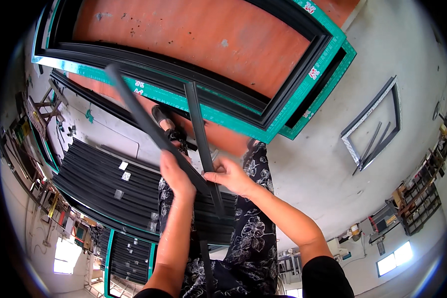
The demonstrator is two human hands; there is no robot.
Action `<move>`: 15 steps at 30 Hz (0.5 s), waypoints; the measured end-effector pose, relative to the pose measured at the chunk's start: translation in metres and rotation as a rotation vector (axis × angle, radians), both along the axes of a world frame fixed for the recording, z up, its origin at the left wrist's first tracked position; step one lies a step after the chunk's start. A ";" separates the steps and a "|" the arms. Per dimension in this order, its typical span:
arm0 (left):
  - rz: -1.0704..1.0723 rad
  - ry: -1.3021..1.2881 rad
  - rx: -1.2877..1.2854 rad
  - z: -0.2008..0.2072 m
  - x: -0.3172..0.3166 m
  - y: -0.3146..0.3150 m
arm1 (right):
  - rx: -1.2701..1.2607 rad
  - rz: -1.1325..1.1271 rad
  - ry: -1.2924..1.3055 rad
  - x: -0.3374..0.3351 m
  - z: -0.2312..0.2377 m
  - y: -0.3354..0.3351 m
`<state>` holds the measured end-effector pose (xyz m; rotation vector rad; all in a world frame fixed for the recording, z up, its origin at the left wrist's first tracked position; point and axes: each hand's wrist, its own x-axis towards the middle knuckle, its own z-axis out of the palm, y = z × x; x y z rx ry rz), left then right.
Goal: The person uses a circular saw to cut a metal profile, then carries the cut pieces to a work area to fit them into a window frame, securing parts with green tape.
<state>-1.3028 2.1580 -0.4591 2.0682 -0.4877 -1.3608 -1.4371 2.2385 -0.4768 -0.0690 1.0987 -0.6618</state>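
Observation:
My left hand [176,174] is wrapped round a long dark grey strip [136,107], which slants up to the left and looks slightly blurred at its far end. A second dark strip [197,121] stands more upright, with its top in front of a large frame's edge. My right hand [231,176] is closed on this second strip, thumb and fingertips pinching it close to the first strip's lower end. The two strips cross or nearly meet between my hands; whether they touch I cannot tell. Beyond them lies the large black frame [278,111] with green film along its edges.
Orange-red boards [193,39] show inside the frame. Many black profiles [109,174] are stacked at the left. A smaller four-sided frame [397,109] with loose strips lies on the pale floor [323,184] at the right. Racks [422,203] stand along the far right.

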 end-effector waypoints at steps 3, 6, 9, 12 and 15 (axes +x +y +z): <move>0.207 0.014 -0.033 -0.016 0.026 -0.035 | 0.178 -0.170 -0.127 -0.008 0.015 0.000; 0.133 -0.106 0.162 -0.054 0.063 -0.004 | 0.045 -0.184 0.328 -0.041 0.013 -0.010; 0.039 -0.238 0.243 -0.118 0.083 0.063 | -0.108 -0.123 0.755 -0.075 -0.007 -0.023; -0.086 -0.303 0.298 -0.151 0.059 0.108 | 0.035 -0.264 0.823 -0.102 -0.008 -0.047; -0.239 -0.273 0.391 -0.163 0.039 0.129 | 0.036 -0.123 0.959 -0.111 -0.021 -0.054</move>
